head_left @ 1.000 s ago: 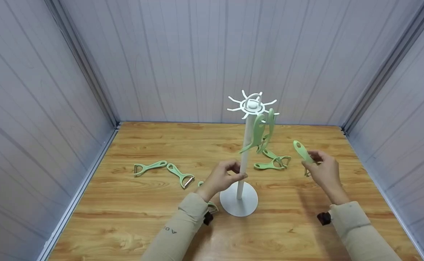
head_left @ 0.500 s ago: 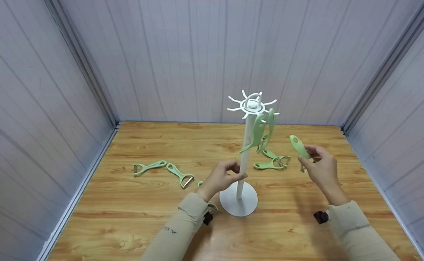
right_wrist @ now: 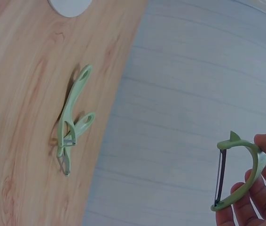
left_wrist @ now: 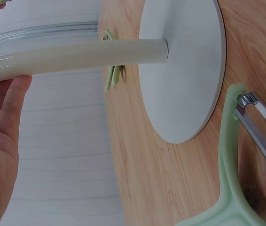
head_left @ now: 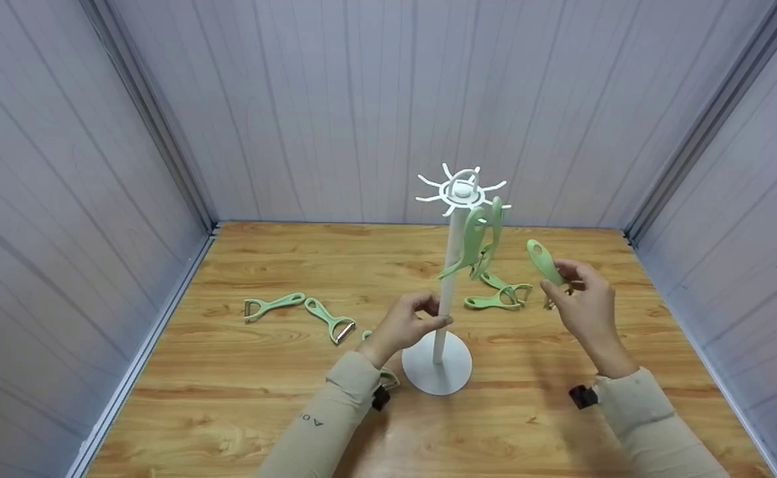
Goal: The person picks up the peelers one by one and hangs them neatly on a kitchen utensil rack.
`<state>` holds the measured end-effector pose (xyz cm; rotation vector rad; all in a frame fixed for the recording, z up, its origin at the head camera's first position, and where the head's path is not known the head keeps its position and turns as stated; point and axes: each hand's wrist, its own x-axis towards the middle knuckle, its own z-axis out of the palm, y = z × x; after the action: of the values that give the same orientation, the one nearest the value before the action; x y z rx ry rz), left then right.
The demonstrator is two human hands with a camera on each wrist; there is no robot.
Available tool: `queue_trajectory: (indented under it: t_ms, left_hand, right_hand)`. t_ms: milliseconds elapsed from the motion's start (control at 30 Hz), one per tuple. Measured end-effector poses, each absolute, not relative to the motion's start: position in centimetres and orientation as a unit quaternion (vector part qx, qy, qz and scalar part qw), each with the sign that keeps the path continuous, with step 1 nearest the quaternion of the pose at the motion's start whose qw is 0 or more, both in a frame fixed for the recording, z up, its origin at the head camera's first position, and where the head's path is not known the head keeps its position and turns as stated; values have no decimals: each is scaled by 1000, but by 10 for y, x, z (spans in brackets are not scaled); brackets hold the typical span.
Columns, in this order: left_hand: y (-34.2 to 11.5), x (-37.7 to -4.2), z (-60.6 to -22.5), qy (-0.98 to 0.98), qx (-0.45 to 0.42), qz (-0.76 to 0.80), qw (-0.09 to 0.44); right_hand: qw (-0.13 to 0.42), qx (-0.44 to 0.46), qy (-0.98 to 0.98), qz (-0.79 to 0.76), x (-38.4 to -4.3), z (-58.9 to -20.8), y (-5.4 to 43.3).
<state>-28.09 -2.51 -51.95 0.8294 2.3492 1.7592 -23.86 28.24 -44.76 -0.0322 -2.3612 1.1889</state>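
My left hand (head_left: 407, 323) grips the white pole of a hook stand (head_left: 453, 265) low down, a little above its round base; the left wrist view shows the fingers around the pole (left_wrist: 76, 56). Two green peelers (head_left: 473, 242) hang from hooks on the stand's right side. In the air right of the stand, my right hand (head_left: 587, 299) holds another green peeler (head_left: 542, 260), its handle hole tilted up and left. In the right wrist view thumb and fingers are on the peeler's forked head (right_wrist: 253, 172), blade facing away from the palm.
Two peelers lie overlapped on the table (head_left: 494, 302) behind the stand. Two more, one peeler (head_left: 275, 307) and another peeler (head_left: 328, 320), lie at left. One peeler (left_wrist: 229, 155) lies beside the base, partly hidden under my left forearm in the head view. Panel walls enclose the table.
My right hand has moved slightly up and left, toward the stand, carrying the peeler. My left hand keeps its hold on the pole, and the hanging peelers have stayed in place.
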Motion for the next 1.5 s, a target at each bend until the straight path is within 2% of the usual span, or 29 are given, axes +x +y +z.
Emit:
queue_trajectory:
  t_ms: [467,1233,1500]
  left_hand:
    - [-26,-281,-519,771,264,576,62]
    - [-25,-282,-521,760,275,587,49]
    - [-26,-279,-520,765,264,584,59]
  right_hand:
    - [269,11,-838,475,-234,-434,272]
    - [294,31,-821,489,-226,-415,258]
    - [314,60,-814,485,-225,-400,253]
